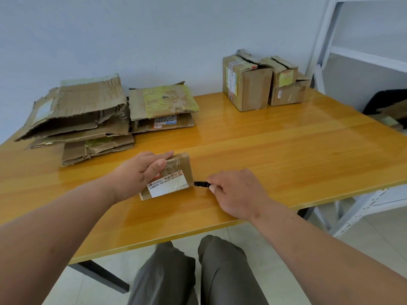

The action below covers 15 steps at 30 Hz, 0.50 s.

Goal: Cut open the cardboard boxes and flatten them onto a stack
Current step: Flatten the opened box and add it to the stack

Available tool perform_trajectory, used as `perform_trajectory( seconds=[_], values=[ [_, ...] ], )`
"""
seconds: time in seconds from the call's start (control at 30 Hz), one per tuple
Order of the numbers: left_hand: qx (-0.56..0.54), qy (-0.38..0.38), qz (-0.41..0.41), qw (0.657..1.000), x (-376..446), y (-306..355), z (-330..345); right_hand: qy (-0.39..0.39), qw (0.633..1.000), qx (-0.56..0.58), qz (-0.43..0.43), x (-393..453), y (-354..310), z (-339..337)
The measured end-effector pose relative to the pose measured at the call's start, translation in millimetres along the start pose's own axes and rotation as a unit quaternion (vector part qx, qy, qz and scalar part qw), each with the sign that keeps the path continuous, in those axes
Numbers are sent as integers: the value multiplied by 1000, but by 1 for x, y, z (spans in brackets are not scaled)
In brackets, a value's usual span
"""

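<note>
A small taped cardboard box (176,172) with a white shipping label stands on the wooden table (286,155) near the front edge. My left hand (141,170) grips its top left corner, thumb on the front face. My right hand (233,192) is closed around a black cutter (201,184), whose tip touches the box's lower right edge. Flattened cardboard lies in two piles at the back left: a large pile (81,119) and a smaller pile (163,106) topped by a yellow-taped sheet. Three unopened boxes (248,82) stand at the back right.
A white metal shelving rack (361,56) rises at the right beside the table. A dark bag with cardboard scraps (389,108) sits on the floor behind the table's right edge. My knees (193,271) are below the table's front edge.
</note>
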<state>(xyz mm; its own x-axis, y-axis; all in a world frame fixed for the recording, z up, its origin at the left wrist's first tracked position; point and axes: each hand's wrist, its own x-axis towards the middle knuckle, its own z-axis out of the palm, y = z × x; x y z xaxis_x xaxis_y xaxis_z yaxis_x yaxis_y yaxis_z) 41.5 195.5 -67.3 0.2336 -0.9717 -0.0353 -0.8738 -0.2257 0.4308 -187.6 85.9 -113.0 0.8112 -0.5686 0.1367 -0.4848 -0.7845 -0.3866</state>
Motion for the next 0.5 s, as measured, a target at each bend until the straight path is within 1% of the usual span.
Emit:
perform_trajectory(
  seconds=[0.23,0.3,0.37,0.43,0.47,0.5],
  values=[
    [12,-7,0,1000,-3,5,-1,-21,999,-15,-25,4,4,-3],
    [10,-8,-16,1000,-3,6,-2,-39,999,1,-17,6,4,-6],
    [-4,-9,-53,999,-2,10,-5,-28,996,79,29,9,6,-10],
    [-49,-24,-106,993,0,17,-10,29,977,193,81,12,7,-14],
    [-87,-34,-137,986,1,20,-12,48,970,220,93,14,7,-14],
    [-130,-42,-164,977,2,23,-14,53,969,222,96,16,5,-14]
  ],
)
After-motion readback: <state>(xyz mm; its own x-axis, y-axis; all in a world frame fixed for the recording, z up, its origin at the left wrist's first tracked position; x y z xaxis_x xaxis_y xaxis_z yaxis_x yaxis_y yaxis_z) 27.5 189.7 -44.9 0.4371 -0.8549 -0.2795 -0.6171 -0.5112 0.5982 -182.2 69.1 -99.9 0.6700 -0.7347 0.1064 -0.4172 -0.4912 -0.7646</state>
